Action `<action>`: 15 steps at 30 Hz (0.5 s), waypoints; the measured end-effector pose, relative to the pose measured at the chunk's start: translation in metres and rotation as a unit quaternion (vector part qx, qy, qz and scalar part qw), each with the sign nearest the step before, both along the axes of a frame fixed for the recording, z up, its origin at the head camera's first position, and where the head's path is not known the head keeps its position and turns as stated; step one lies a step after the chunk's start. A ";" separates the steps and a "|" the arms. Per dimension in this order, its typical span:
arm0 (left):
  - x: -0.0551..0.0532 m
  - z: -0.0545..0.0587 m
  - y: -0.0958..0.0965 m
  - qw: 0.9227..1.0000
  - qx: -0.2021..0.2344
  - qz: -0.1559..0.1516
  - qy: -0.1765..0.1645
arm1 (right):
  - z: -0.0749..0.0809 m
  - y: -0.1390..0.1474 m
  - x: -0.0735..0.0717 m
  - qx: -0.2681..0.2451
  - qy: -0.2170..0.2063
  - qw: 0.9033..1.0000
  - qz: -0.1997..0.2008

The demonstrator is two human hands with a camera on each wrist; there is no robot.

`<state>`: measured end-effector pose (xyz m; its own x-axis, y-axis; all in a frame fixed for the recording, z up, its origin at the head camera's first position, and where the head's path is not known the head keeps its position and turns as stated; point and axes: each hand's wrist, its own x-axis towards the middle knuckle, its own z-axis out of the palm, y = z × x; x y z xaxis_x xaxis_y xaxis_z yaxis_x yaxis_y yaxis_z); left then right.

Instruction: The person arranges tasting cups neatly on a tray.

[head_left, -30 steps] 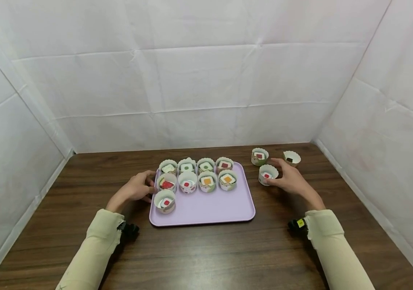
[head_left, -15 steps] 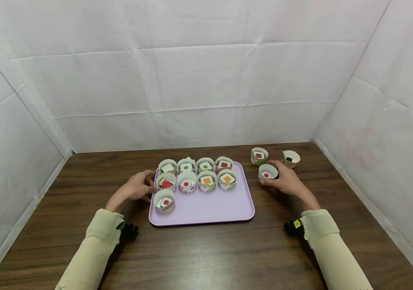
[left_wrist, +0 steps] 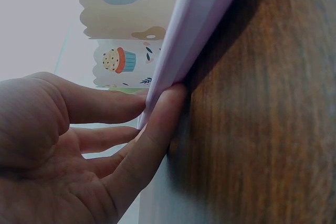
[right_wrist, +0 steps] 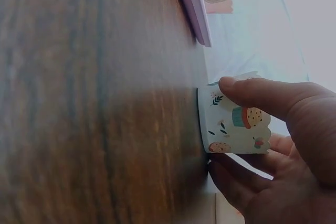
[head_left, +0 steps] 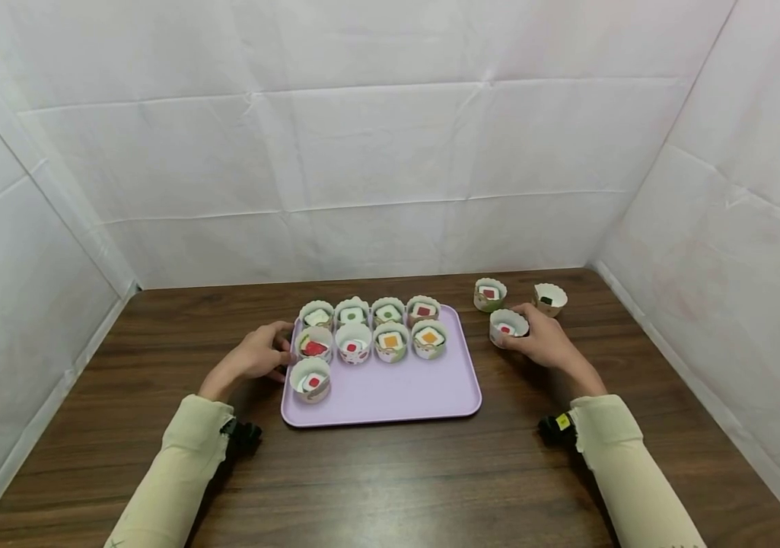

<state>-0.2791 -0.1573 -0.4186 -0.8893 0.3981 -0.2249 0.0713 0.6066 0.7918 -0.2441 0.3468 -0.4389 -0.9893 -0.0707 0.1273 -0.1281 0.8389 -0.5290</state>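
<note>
My left hand (head_left: 262, 354) pinches the left rim of a lilac tray (head_left: 403, 396); in the left wrist view its thumb (left_wrist: 100, 100) is on one face of the rim and a finger on the other. Right of the tray, my right hand (head_left: 546, 340) grips a scalloped paper baking cup (head_left: 507, 327) between thumb and fingers. A white piece with a red centre lies inside it. The right wrist view shows cupcake and leaf prints on this cup's wall (right_wrist: 223, 121), its base close to the wooden table (right_wrist: 105, 108).
Several similar filled cups stand on the tray in two rows, with one more cup (head_left: 310, 380) at front left. Behind my right hand are a cup with a red-centred piece (head_left: 490, 295) and one with a dark piece (head_left: 550, 300). White cloth walls (head_left: 376, 152) surround the table.
The cup in my right hand has shifted very slightly, most recently a little to the right. My left hand and the tray stay in place.
</note>
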 end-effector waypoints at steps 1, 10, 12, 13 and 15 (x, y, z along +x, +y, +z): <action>0.000 0.000 0.000 1.000 -0.001 0.000 0.000 | 0.000 0.000 0.000 0.002 0.000 1.000 -0.001; -0.001 -0.001 0.001 1.000 -0.002 -0.001 0.003 | 0.005 0.002 0.000 -0.003 0.007 1.000 -0.015; -0.001 -0.002 0.001 1.000 -0.001 -0.001 0.004 | 0.006 0.002 0.001 -0.005 0.006 1.000 -0.015; -0.001 -0.002 0.001 1.000 -0.002 -0.001 0.004 | 0.006 0.002 0.001 -0.005 0.005 1.000 -0.014; -0.001 -0.002 0.000 1.000 -0.003 -0.002 0.004 | 0.007 0.002 0.002 -0.007 0.001 1.000 -0.013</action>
